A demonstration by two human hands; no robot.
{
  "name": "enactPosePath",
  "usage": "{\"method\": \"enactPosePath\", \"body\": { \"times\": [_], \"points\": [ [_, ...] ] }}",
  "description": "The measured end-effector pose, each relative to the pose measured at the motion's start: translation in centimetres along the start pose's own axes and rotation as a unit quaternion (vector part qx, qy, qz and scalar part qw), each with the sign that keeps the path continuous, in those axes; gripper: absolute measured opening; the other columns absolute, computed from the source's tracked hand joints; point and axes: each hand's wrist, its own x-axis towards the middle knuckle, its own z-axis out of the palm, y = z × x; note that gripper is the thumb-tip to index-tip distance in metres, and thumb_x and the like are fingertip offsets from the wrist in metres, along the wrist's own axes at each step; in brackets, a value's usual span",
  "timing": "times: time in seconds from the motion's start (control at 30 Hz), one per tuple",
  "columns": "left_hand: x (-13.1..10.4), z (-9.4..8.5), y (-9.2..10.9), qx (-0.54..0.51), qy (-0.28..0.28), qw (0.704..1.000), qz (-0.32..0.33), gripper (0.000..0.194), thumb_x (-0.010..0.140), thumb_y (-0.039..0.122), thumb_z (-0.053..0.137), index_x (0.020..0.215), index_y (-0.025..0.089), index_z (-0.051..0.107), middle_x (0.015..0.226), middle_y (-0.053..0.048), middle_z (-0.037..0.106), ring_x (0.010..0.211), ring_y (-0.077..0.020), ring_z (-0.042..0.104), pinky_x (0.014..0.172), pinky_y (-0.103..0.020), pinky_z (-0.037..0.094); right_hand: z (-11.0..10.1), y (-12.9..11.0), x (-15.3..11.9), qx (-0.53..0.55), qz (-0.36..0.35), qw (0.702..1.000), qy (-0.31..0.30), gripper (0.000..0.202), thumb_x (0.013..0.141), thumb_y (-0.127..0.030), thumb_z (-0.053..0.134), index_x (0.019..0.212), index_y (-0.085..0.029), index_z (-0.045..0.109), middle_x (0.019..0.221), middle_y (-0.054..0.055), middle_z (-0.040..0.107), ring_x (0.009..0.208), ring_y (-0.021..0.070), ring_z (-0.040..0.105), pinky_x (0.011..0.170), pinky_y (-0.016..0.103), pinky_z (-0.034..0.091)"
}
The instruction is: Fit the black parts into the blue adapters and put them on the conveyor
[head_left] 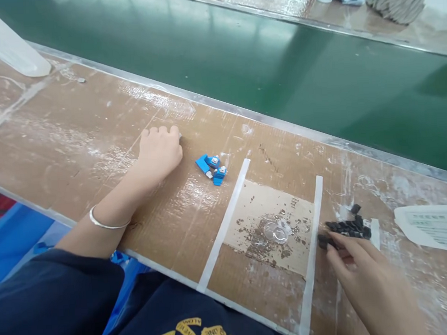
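Observation:
My left hand (159,150) is closed in a loose fist low over the bench, left of several small blue plastic pieces (212,167) with white parts. A tiny pale bit peeks out beside its fingers, but what the fist holds is hidden. On the right, my right hand (359,265) pinches a small black piece (326,241) between thumb and fingers. That piece is at the near edge of a pile of similar black pieces (350,227). Between the hands lies a stained cardboard sheet (304,210) with a clear round plastic disc (275,232) on it.
White tape strips (226,225) run across the brown bench (75,125) on both sides of the cardboard. A printed white sheet (432,226) lies at the right. Behind the bench runs a green conveyor belt (233,62), with a grey glove-like bundle (398,2) beyond it.

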Motion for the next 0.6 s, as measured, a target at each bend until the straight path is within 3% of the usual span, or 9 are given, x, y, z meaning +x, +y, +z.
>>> {"method": "enactPosePath", "body": {
  "times": [0.1,0.2,0.37,0.5,0.6],
  "points": [
    [-0.4,0.2,0.5,-0.029,0.064,0.997,0.035,0.027,0.085,0.013,0.044,0.102,0.009,0.065,0.113,-0.023,0.064,0.112,-0.0393,0.058,0.096,-0.054,0.043,-0.5,-0.7,-1.2,-0.005,-0.01,1.0,0.028,0.03,0.094,-0.043,0.049,0.104,-0.023,0.069,0.101,0.007,0.075,0.078,0.024,0.073,0.062,0.034,0.056],
    [-0.7,-0.7,1.3,-0.145,0.088,0.977,0.132,0.028,0.083,0.009,0.043,0.101,0.012,0.064,0.113,-0.016,0.063,0.113,-0.0323,0.056,0.1,-0.047,0.042,-1.0,-2.1,-2.4,-0.022,-0.036,0.996,0.075,0.026,0.098,-0.04,0.05,0.096,-0.02,0.066,0.096,0.008,0.075,0.081,0.0231,0.073,0.066,0.032,0.055],
    [-0.9,-2.3,1.3,-0.276,-0.028,0.93,0.24,0.019,0.082,0.011,0.042,0.088,0.015,0.059,0.096,-0.008,0.057,0.091,-0.0219,0.057,0.082,-0.034,0.046,-1.3,-3.8,-3.4,-0.043,-0.08,0.988,0.122,0.026,0.102,-0.034,0.049,0.088,-0.018,0.065,0.092,0.007,0.076,0.079,0.0194,0.072,0.066,0.029,0.052],
    [-0.5,-2.4,0.5,-0.292,-0.139,0.898,0.298,0.016,0.085,0.02,0.047,0.097,0.017,0.057,0.101,-0.007,0.055,0.099,-0.0223,0.055,0.086,-0.034,0.043,-1.5,-4.7,-3.7,-0.05,-0.085,0.987,0.126,0.031,0.103,-0.034,0.045,0.088,-0.017,0.065,0.096,0.008,0.075,0.082,0.0204,0.072,0.072,0.03,0.052],
    [-0.2,-2.2,0.5,-0.281,-0.167,0.889,0.321,0.023,0.086,0.029,0.051,0.106,0.018,0.056,0.104,-0.007,0.056,0.104,-0.0237,0.054,0.089,-0.033,0.041,-1.6,-4.9,-3.7,-0.038,-0.038,0.994,0.095,0.038,0.103,-0.039,0.039,0.083,-0.019,0.063,0.095,0.009,0.075,0.081,0.0205,0.072,0.065,0.03,0.052]
  ]
}}
